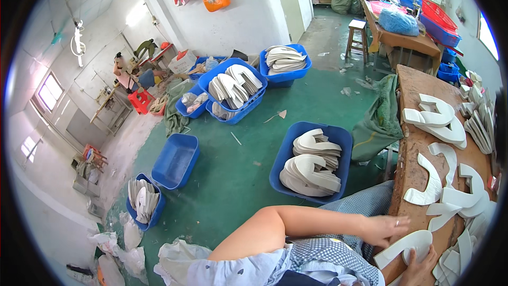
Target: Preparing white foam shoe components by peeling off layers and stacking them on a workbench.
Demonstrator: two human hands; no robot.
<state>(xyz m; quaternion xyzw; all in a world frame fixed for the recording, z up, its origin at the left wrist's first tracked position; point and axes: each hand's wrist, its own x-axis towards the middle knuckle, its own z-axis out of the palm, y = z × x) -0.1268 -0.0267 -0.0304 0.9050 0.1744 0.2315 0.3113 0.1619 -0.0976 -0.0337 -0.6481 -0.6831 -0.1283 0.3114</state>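
A white U-shaped flat piece lies at the near edge of the brown worktable. My right hand grips its rounded side, with the fingers curled over the rim. Just above its far edge is my left hand, fingers stretched out toward the table and a ring on one of them; nothing shows in it. Beyond my hands, loose curved white strips and more U-shaped pieces are spread over the tabletop. A loose heap of white pieces lies right of my right hand.
On the green floor to my left stands a blue bin with stacked white pieces. Farther off are an empty blue bin and more filled bins. A green sack leans against the table. Another person sits far left.
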